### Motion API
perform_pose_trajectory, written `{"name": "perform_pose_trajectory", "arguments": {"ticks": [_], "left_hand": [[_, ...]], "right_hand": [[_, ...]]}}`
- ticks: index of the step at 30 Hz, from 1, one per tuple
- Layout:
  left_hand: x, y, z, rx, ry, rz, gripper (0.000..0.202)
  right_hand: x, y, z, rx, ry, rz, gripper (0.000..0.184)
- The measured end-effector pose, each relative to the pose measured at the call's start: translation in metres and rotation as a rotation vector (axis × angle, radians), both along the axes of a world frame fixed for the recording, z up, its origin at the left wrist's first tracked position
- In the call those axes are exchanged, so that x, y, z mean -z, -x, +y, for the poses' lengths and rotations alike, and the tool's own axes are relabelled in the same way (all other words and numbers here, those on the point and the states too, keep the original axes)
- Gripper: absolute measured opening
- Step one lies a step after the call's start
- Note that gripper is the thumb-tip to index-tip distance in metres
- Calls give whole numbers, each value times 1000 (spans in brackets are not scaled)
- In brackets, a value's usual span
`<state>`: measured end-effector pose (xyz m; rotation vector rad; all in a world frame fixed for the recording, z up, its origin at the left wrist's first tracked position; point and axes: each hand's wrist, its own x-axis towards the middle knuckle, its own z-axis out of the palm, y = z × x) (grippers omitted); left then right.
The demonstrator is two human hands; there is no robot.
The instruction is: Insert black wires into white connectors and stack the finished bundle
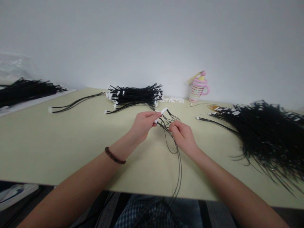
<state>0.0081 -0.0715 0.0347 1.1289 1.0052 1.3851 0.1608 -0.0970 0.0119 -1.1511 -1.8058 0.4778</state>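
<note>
My left hand (pixel 143 124) is closed in a pinch on a small white connector (pixel 163 110) at the end of thin black wires (pixel 177 152). Close beside it, my right hand (pixel 182 134) is closed on the same black wires. The wires loop between both hands and trail down over the front edge of the table toward my lap. A dark bead bracelet (pixel 114 155) sits on my left wrist.
On the pale green table (pixel 59 145) lie a bundle of black wires with white connectors (pixel 135 95) at the back, a big loose pile of wires (pixel 268 129) at the right, a wire pair (pixel 76 103) and another heap (pixel 26 90) at left. A pink cup (pixel 198 88) stands by the wall.
</note>
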Motion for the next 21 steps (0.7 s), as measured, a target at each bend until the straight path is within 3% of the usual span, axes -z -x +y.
{"name": "perform_pose_trajectory", "arguments": {"ticks": [10, 21], "left_hand": [[3, 0, -1, -5, -62, 64, 19], [2, -2, -3, 1, -127, 169, 21]], "right_hand": [[1, 0, -1, -40, 22, 39, 21], [0, 0, -1, -44, -87, -31, 19]]}}
